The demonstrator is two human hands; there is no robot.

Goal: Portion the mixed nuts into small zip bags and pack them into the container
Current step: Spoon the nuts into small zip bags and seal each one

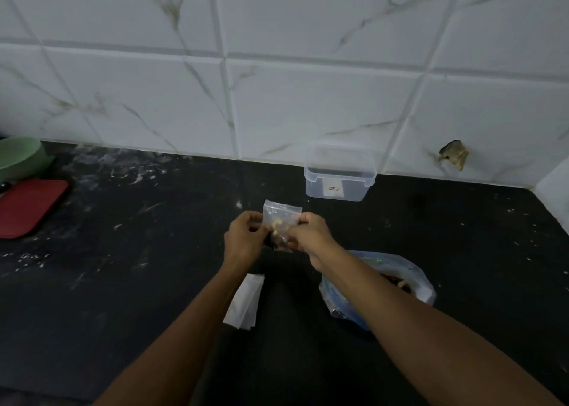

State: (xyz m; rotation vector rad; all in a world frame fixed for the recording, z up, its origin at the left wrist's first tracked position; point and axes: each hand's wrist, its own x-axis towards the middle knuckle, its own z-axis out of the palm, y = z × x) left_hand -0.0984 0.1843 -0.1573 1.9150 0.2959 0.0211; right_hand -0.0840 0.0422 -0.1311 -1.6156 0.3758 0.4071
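Note:
A small clear zip bag [280,217] with pale and dark nuts in it is held above the black counter, its top edge up. My left hand [244,237] pinches its left side and my right hand [309,236] pinches its right side. A clear plastic container [340,174] stands open against the tiled wall, behind and right of the bag; only a label shows inside it. The large blue-tinted bag of mixed nuts [409,285] lies open under my right forearm. A stack of empty small zip bags [244,302] lies flat beneath my left wrist.
A red tray or lid [27,207] and a green bowl [18,157] sit at the counter's far left. The black counter [154,251] is scuffed with white marks. A white tiled wall runs along the back, with a chipped hole [455,156] at right.

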